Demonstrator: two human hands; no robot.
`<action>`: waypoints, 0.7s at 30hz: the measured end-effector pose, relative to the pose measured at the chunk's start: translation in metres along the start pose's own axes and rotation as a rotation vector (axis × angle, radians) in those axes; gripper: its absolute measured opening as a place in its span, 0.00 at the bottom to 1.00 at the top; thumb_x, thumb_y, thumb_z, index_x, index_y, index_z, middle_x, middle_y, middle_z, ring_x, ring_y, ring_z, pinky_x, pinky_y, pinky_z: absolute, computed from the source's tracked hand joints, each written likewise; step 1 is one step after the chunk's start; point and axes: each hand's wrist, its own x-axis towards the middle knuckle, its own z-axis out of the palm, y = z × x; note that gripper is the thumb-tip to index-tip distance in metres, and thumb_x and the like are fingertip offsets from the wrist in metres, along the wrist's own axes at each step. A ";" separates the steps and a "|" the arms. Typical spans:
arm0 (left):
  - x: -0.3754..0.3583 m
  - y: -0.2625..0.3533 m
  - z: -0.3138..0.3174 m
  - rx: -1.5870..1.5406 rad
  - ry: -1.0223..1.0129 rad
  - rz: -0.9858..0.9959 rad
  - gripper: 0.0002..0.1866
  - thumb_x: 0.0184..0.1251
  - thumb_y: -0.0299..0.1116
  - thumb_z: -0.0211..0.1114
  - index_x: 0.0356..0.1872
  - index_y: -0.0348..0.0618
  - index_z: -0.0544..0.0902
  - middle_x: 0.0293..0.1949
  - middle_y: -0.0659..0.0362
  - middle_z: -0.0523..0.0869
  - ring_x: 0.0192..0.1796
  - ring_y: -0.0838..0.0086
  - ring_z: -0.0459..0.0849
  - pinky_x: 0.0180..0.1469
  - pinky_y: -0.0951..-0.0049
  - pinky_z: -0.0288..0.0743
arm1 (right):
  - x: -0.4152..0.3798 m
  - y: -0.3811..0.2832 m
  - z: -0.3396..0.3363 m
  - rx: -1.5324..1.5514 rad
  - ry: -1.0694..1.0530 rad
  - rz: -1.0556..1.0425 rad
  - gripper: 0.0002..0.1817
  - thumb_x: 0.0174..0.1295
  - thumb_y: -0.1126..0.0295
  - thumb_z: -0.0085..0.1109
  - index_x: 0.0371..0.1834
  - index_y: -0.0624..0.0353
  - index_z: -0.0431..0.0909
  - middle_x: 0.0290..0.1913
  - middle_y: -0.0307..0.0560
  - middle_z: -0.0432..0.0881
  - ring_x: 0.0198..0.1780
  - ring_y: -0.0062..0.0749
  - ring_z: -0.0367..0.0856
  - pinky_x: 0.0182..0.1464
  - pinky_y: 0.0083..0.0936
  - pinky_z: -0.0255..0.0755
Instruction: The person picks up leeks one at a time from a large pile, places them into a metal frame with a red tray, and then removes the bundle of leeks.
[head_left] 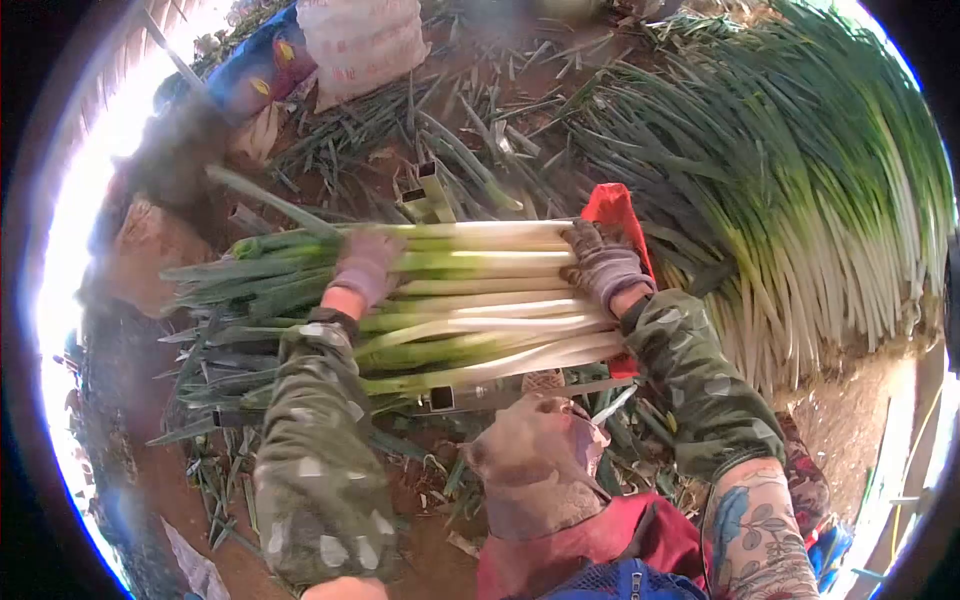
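A wide bundle of long leeks (480, 290) lies crosswise before me on a metal frame (432, 190), green leaves to the left and white ends to the right. My left hand (368, 265), in a greyish-purple glove, rests on the upper green part of the stalks, its fingers partly blurred. My right hand (604, 265), in a dirty grey glove, lies over the white ends with its fingers spread. Just right of it, a red piece (622, 215) stands upright against the ends of the leeks.
A large heap of leeks (800, 180) fills the upper right. A white sack (365, 45) stands at the top left beside a blue bag (262, 75). Loose green leaves (350, 145) litter the ground. My knee (535, 465) is below the frame.
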 end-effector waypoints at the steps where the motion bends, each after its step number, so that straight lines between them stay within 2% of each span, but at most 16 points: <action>1: 0.005 0.002 0.013 0.075 0.060 -0.001 0.29 0.50 0.50 0.69 0.52 0.50 0.74 0.51 0.54 0.78 0.56 0.58 0.74 0.61 0.60 0.64 | 0.004 -0.008 -0.011 -0.004 -0.010 -0.006 0.35 0.55 0.49 0.57 0.67 0.42 0.62 0.69 0.46 0.60 0.68 0.46 0.59 0.67 0.48 0.49; 3: 0.012 -0.004 0.026 0.021 0.085 0.033 0.28 0.51 0.51 0.68 0.52 0.52 0.74 0.52 0.54 0.76 0.57 0.59 0.73 0.59 0.58 0.64 | 0.012 -0.026 -0.031 -0.063 -0.008 -0.107 0.40 0.54 0.41 0.54 0.69 0.46 0.58 0.70 0.50 0.58 0.71 0.47 0.53 0.68 0.53 0.42; 4: 0.014 -0.002 0.025 0.020 0.053 0.009 0.28 0.51 0.49 0.68 0.52 0.52 0.73 0.51 0.54 0.76 0.56 0.59 0.73 0.58 0.59 0.65 | 0.023 -0.037 -0.028 -0.045 0.054 -0.157 0.41 0.54 0.39 0.52 0.69 0.47 0.57 0.70 0.50 0.58 0.71 0.45 0.55 0.67 0.53 0.44; 5: 0.014 -0.002 0.024 0.022 0.018 -0.014 0.28 0.50 0.48 0.68 0.53 0.52 0.73 0.51 0.54 0.76 0.55 0.60 0.74 0.57 0.60 0.65 | 0.032 -0.044 -0.016 -0.045 0.054 -0.162 0.41 0.54 0.39 0.52 0.69 0.47 0.57 0.70 0.50 0.58 0.71 0.45 0.55 0.67 0.53 0.44; 7: 0.011 0.000 0.018 -0.003 -0.010 -0.026 0.27 0.50 0.46 0.68 0.53 0.52 0.73 0.51 0.54 0.76 0.55 0.61 0.74 0.56 0.61 0.67 | 0.045 -0.062 0.004 0.032 0.056 -0.027 0.40 0.55 0.39 0.52 0.69 0.46 0.58 0.68 0.49 0.61 0.69 0.43 0.57 0.66 0.50 0.45; 9: 0.006 0.007 0.022 0.005 0.080 -0.064 0.27 0.50 0.46 0.68 0.53 0.53 0.73 0.50 0.54 0.76 0.55 0.61 0.74 0.55 0.61 0.68 | 0.044 -0.058 0.013 0.080 0.039 -0.044 0.39 0.55 0.40 0.53 0.68 0.45 0.59 0.65 0.47 0.65 0.68 0.39 0.59 0.67 0.50 0.45; 11: 0.004 0.004 0.017 -0.017 0.065 -0.092 0.28 0.52 0.48 0.66 0.54 0.51 0.73 0.52 0.54 0.76 0.56 0.60 0.74 0.56 0.60 0.68 | 0.052 -0.056 0.006 0.170 -0.010 -0.027 0.38 0.54 0.42 0.55 0.67 0.43 0.61 0.63 0.44 0.68 0.66 0.38 0.62 0.67 0.49 0.45; 13: -0.003 0.002 0.013 -0.077 0.131 -0.015 0.29 0.54 0.50 0.64 0.56 0.51 0.71 0.54 0.54 0.75 0.57 0.57 0.73 0.57 0.58 0.67 | 0.051 -0.056 0.008 0.178 0.004 -0.024 0.37 0.54 0.43 0.57 0.67 0.41 0.62 0.62 0.43 0.70 0.66 0.38 0.63 0.67 0.49 0.44; 14: -0.007 -0.008 0.009 -0.176 0.098 0.035 0.25 0.59 0.51 0.59 0.55 0.50 0.74 0.52 0.52 0.78 0.56 0.54 0.74 0.57 0.57 0.68 | 0.051 -0.056 0.009 0.176 0.009 -0.007 0.37 0.53 0.43 0.57 0.66 0.41 0.62 0.62 0.43 0.70 0.66 0.38 0.63 0.68 0.49 0.43; 15: -0.007 -0.017 0.002 -0.165 0.093 0.027 0.25 0.59 0.51 0.59 0.55 0.50 0.74 0.52 0.52 0.78 0.56 0.54 0.74 0.57 0.57 0.68 | 0.050 -0.057 0.011 0.178 0.011 0.013 0.36 0.53 0.43 0.57 0.66 0.41 0.63 0.62 0.44 0.70 0.66 0.39 0.64 0.68 0.49 0.43; 17: -0.004 -0.038 -0.009 -0.403 -0.154 -0.072 0.20 0.64 0.51 0.53 0.49 0.50 0.78 0.48 0.51 0.81 0.52 0.54 0.77 0.54 0.57 0.70 | 0.049 -0.057 0.012 0.189 0.024 0.011 0.37 0.53 0.43 0.58 0.66 0.41 0.63 0.62 0.44 0.70 0.66 0.39 0.63 0.69 0.50 0.41; 18: -0.009 -0.050 -0.002 -0.328 -0.063 -0.113 0.22 0.68 0.52 0.45 0.45 0.50 0.81 0.45 0.50 0.83 0.50 0.54 0.79 0.52 0.58 0.71 | 0.048 -0.058 0.011 0.187 0.017 0.018 0.37 0.53 0.43 0.58 0.66 0.41 0.63 0.62 0.44 0.70 0.66 0.39 0.63 0.69 0.50 0.41; 19: -0.011 -0.062 -0.002 -0.319 -0.057 -0.124 0.22 0.68 0.52 0.45 0.45 0.50 0.81 0.45 0.50 0.83 0.50 0.54 0.79 0.52 0.58 0.71 | 0.049 -0.058 0.010 0.186 0.013 0.026 0.36 0.53 0.43 0.58 0.66 0.41 0.63 0.61 0.44 0.70 0.66 0.38 0.63 0.69 0.50 0.41; 21: -0.016 -0.080 -0.004 -0.106 -0.204 -0.303 0.24 0.69 0.53 0.41 0.45 0.51 0.81 0.46 0.50 0.83 0.50 0.55 0.80 0.52 0.57 0.72 | 0.048 -0.056 0.011 0.216 0.033 -0.001 0.36 0.53 0.44 0.58 0.65 0.41 0.64 0.61 0.44 0.70 0.65 0.39 0.64 0.68 0.50 0.42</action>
